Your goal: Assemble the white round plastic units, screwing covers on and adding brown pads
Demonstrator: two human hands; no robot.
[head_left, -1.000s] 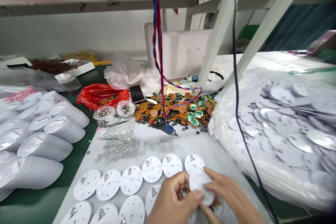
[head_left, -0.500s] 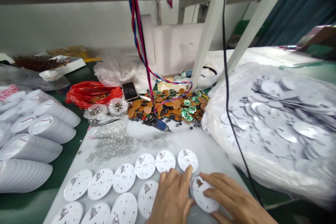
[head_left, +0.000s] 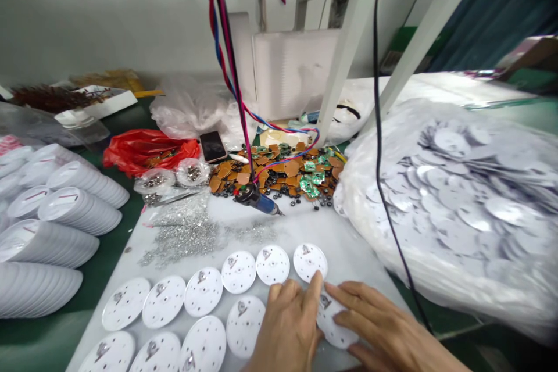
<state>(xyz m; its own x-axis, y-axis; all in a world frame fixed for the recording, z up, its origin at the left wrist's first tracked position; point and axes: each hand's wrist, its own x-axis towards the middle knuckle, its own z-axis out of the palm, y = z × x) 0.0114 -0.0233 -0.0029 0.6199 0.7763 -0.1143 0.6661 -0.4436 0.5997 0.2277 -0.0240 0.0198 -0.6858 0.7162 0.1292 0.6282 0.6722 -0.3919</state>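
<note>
A white disc [head_left: 337, 325] with small holes and a metal piece near its upper edge lies between my hands on the pale board. My left hand [head_left: 290, 322] is at its left side, index finger stretched toward the lower edge of another white disc [head_left: 308, 260]; its thumb is mostly hidden. From the right, my right hand [head_left: 370, 319] rests on the nearer disc, with fingers over its top and right edge. More such discs stand in rows to the left, among them one disc [head_left: 244, 325] beside my left hand.
A blue screwdriver [head_left: 264, 203] hangs on twisted wires before piled brown and green boards [head_left: 283, 171]. Small silver parts [head_left: 187, 232] are scattered left of it. White cup stacks [head_left: 81, 209] stand at the left; a plastic bag [head_left: 457, 203] of discs fills the right. A black cable [head_left: 378, 128] hangs down.
The view has shifted slightly. The metal piece on the disc between my hands now looks silvery instead of brown, and my right hand has moved slightly over the disc.
</note>
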